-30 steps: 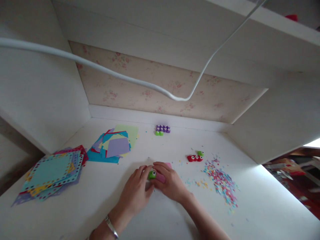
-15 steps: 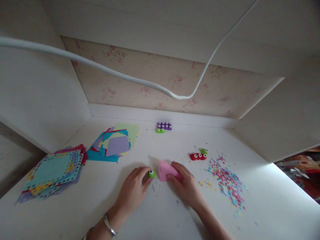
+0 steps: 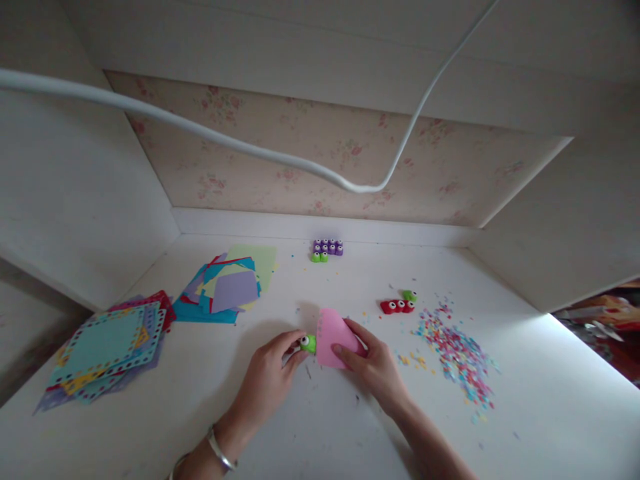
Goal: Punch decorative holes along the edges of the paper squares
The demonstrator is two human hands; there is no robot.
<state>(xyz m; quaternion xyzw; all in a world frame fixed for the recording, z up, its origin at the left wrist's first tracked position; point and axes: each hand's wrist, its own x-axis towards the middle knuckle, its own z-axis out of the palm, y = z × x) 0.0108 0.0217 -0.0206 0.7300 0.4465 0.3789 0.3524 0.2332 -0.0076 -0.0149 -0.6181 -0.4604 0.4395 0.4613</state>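
Between the thumb and fingers of my left hand (image 3: 273,373) is a small green punch (image 3: 309,343) with a round white-and-black eye-like top. My right hand (image 3: 376,365) grips a pink paper (image 3: 333,339), thumb on top and fingers at its far right side. Small holes run along the paper's left edge, which meets the right side of the green punch. Whether the edge sits inside the punch's slot is too small to tell.
Punched cards (image 3: 103,343) and coloured paper sheets (image 3: 235,290) lie left. Purple punches (image 3: 333,248) stand at the back, red punches (image 3: 397,307) and another green punch (image 3: 409,295) at right, near scattered confetti (image 3: 457,353). A white cable (image 3: 280,157) hangs across the view.
The pink paper has turned flatter to the view and its left edge has come up against the green punch. My left hand and the punch have shifted slightly right.
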